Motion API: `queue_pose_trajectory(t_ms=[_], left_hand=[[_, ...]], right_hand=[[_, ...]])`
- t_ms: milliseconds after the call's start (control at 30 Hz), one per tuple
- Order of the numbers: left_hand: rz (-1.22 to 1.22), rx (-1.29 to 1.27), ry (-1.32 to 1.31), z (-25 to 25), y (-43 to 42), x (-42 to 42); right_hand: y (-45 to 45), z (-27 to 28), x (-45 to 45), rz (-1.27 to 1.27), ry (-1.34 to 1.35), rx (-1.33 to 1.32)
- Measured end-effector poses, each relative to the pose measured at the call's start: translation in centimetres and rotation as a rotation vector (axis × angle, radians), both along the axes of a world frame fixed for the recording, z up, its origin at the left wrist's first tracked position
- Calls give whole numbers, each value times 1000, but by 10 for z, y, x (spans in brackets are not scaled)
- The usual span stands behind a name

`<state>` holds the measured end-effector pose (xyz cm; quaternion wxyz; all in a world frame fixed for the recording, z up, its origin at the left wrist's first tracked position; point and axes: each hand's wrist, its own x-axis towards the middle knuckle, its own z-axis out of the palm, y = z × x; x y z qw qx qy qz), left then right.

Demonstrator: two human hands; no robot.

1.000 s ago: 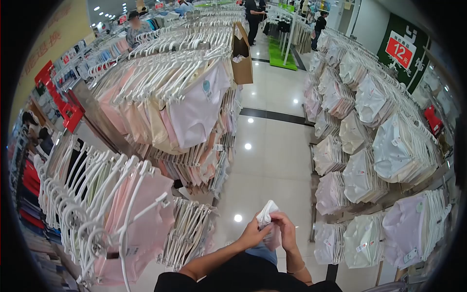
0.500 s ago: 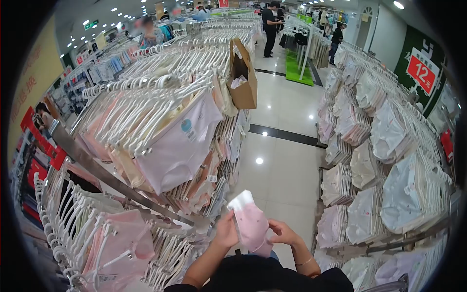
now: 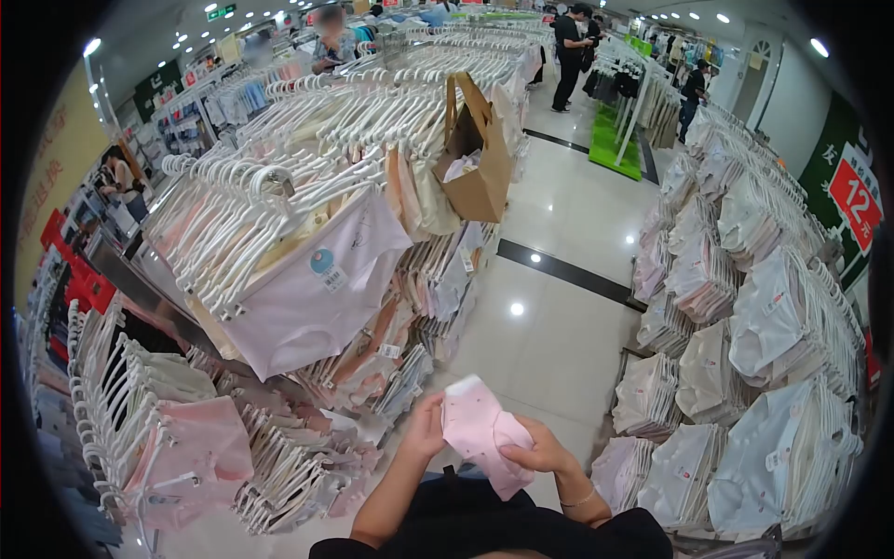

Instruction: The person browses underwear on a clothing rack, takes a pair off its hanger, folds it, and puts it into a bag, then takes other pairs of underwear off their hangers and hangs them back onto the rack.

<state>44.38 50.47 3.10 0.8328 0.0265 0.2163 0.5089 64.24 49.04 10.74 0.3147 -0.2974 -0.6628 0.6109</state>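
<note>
Pink underpants with small dark dots, partly folded over, are held in front of my body. My left hand grips their left edge, with its fingers mostly behind the cloth. On the other side my right hand has its thumb pressed on top of a folded flap. The lower end of the fabric hangs down toward my black top. Ahead and to the left, lilac underpants with a round blue sticker hang at the front of a rack.
A brown paper bag hangs at the rack's aisle end. Pink underpants hang on a lower rack at left. Racks of pale underpants line the right side of the tiled aisle. A person stands farther up it.
The pink underpants have been folded over, and the white end no longer shows. My right hand has moved in onto the cloth. The view has shifted, with the aisle further right.
</note>
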Motion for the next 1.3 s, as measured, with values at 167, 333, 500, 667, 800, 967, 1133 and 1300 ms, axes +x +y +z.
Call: queue_pose_trajectory(t_ms=[167,333,500,667,800,967,1133,1300], left_hand=[[72,357,656,-13,-10,20],[-239,416,415,-21,-26,19],[-106,417,110,-9,-20,38],[-71,459,379,-13,-13,40],[-39,347,362,-6,-7,38],[-16,253,364,-5,3,37],[197,192,445,11,18,36],[329,206,410,30,24,27]], right_hand=[[4,7,2,26,19,-40],[9,-10,-1,-151,29,4],[20,-13,-4,-342,77,95],[28,-24,7,-330,-227,411],[34,-22,-4,-599,-81,313],[53,-35,-5,-308,8,-190],[93,-7,-15,-228,-119,-65],[124,16,-34,6,-35,-15]])
